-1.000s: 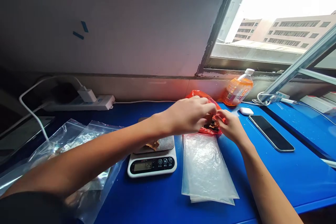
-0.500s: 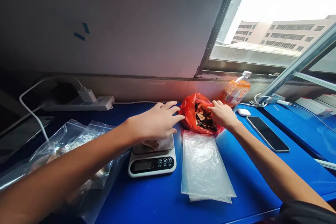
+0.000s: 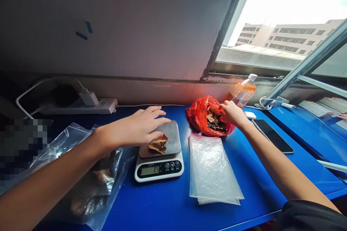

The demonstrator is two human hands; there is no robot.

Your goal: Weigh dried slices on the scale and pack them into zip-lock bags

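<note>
**Dried pieces being weighed at a window-side bench**

Head camera: A person is working at a blue table [image 3: 284, 173] set against a grey wall, beside a window. The left hand [image 3: 135, 128] is hovering palm down, fingers spread and loose, over the near-left part of a digital kitchen scale [image 3: 159, 153]; it is gripping nothing, and whether it is touching the platform cannot be told. A brown dried piece [image 3: 157, 144] is lying on the scale's steel platform, just beside the thumb. The right hand [image 3: 232, 113] is reaching into the open mouth of a red plastic bag [image 3: 199, 115] holding more dark dried pieces [image 3: 215, 122]; its fingertips are curling at the bag's far rim, but whether they are pinching anything cannot be told. The bag is sitting just behind a stack of clear plastic pouches [image 3: 213, 173], to the right of the scale. Filled clear bags [image 3: 92, 184] are lying under the left forearm. An orange drink bottle [image 3: 242, 92] is standing by the window ledge, a dark phone [image 3: 272, 135] is lying flat near the right forearm, and a white power strip [image 3: 86, 106] is resting against the wall.
</note>
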